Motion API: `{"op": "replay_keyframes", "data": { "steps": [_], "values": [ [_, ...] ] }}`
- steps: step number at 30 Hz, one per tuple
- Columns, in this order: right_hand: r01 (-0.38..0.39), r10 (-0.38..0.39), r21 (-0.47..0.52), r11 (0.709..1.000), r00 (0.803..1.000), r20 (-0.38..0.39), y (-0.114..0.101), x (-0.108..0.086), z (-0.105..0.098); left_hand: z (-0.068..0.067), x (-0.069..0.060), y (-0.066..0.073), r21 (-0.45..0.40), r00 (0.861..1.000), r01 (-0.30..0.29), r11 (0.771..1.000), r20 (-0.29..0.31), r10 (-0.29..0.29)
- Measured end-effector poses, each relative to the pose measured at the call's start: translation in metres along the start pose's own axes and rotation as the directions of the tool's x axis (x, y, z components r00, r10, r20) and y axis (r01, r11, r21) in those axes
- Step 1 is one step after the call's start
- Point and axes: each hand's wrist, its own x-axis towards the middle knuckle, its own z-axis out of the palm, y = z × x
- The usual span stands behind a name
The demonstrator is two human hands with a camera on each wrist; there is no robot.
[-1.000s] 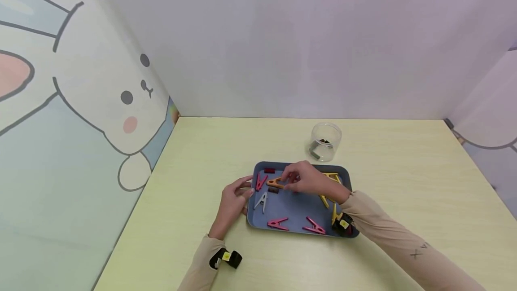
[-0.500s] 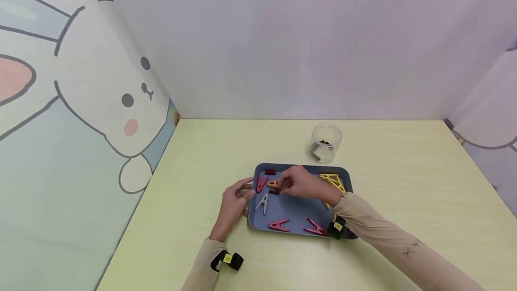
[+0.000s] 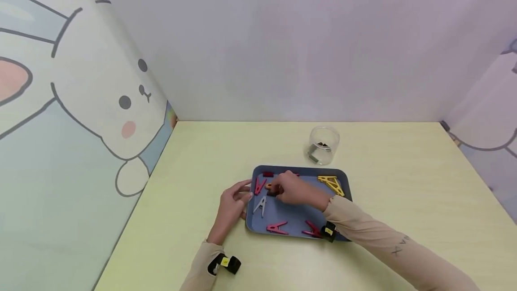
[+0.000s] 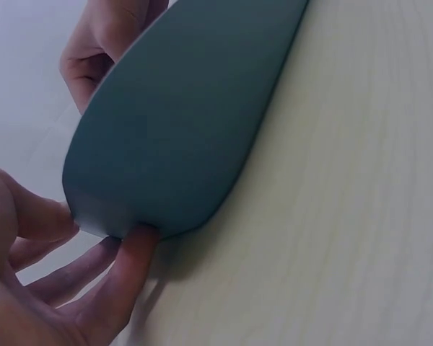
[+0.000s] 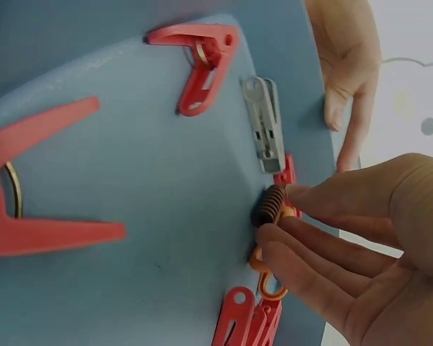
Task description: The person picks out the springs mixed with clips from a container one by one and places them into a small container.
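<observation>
A blue-grey tray [image 3: 288, 212] holds several spring clips. At its left end my left hand [image 3: 231, 203] grips the wall, thumb at the rim and fingers along the outside. My right hand [image 3: 298, 188] reaches into the tray's left part. In the right wrist view its thumb and fingertips pinch a small dark ribbed piece [image 5: 268, 207] by its ends. Beside and partly behind those fingers lies an orange clip [image 5: 260, 261]. A grey clip [image 3: 260, 205] and a pink-red clip [image 3: 260, 186] are close by.
Yellow clips [image 3: 331, 184] lie at the tray's right, with pink-red clips [image 3: 277, 227] along the front. A dark red piece [image 3: 268, 174] sits near the back wall. Behind the tray stands a clear jar [image 3: 324, 145] with small dark pieces inside, on a pale wooden table [image 3: 202, 156].
My right hand has moved left and slightly down across the tray, from the orange clip to the dark ribbed piece, uncovering the yellow clips. My left hand stays at the tray's end.
</observation>
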Motion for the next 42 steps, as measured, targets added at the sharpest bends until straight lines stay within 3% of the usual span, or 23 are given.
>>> {"op": "replay_keyframes", "data": {
  "steps": [13, 21, 31, 42],
  "values": [
    [0.031, -0.025, -0.132, 0.991, 0.999, 0.043, -0.005, 0.011, 0.017, 0.000, 0.000, -0.003, -0.013, 1.000, 0.014, 1.000, -0.006, -0.014],
    [0.026, -0.020, -0.115, 0.993, 0.999, 0.047, -0.005, 0.012, 0.016, -0.001, 0.001, -0.004, -0.017, 1.000, 0.017, 1.000, 0.004, -0.017],
    [0.058, -0.059, -0.054, 0.997, 0.998, -0.011, -0.004, 0.010, 0.009, 0.000, 0.003, -0.010, -0.027, 1.000, 0.003, 1.000, -0.002, -0.003],
    [0.088, -0.091, -0.034, 0.996, 0.993, -0.076, -0.002, 0.006, 0.003, 0.001, 0.001, -0.004, -0.017, 1.000, 0.004, 1.000, -0.005, -0.004]
  ]
}}
